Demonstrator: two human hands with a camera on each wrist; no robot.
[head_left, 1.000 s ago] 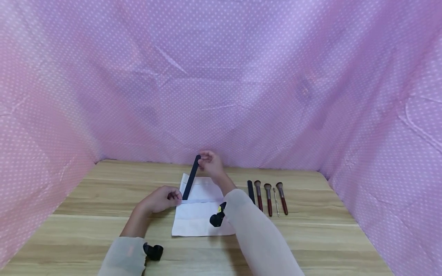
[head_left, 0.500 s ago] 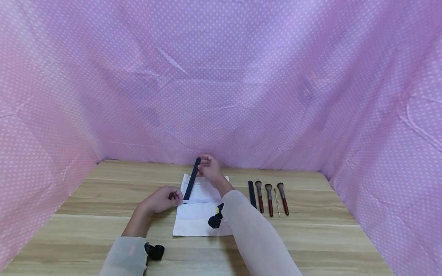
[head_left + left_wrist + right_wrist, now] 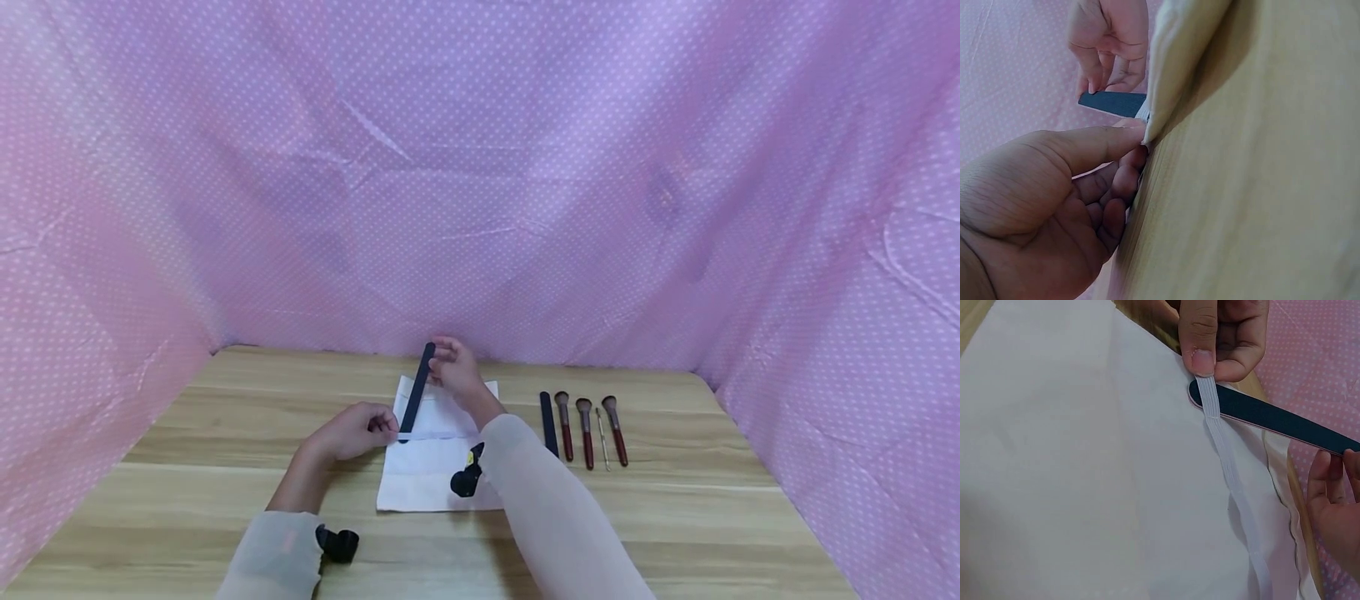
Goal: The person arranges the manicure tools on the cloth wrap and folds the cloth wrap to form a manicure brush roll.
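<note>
A white cloth (image 3: 427, 479) lies on the table with a white elastic band (image 3: 1225, 453) stitched across it in loops. My left hand (image 3: 358, 432) pinches the band and the cloth's left edge between thumb and fingers. A dark nail file (image 3: 417, 392) slants over the cloth, its upper end held by my right hand (image 3: 457, 371). In the right wrist view the file's rounded lower end pokes out just past the band, beneath it, close to the left thumb. The left wrist view shows the file edge-on, tilted up from the cloth.
Right of the cloth, a second dark nail file (image 3: 548, 423), several red-handled makeup brushes (image 3: 585, 433) and a thin metal tool (image 3: 603, 439) lie in a row on the wooden table (image 3: 675, 517). A pink dotted curtain (image 3: 480, 208) encloses the back and sides.
The nail file has slid down toward the band, and its tip now shows below it. My right hand has lowered slightly with it; my left hand keeps its pinch.
</note>
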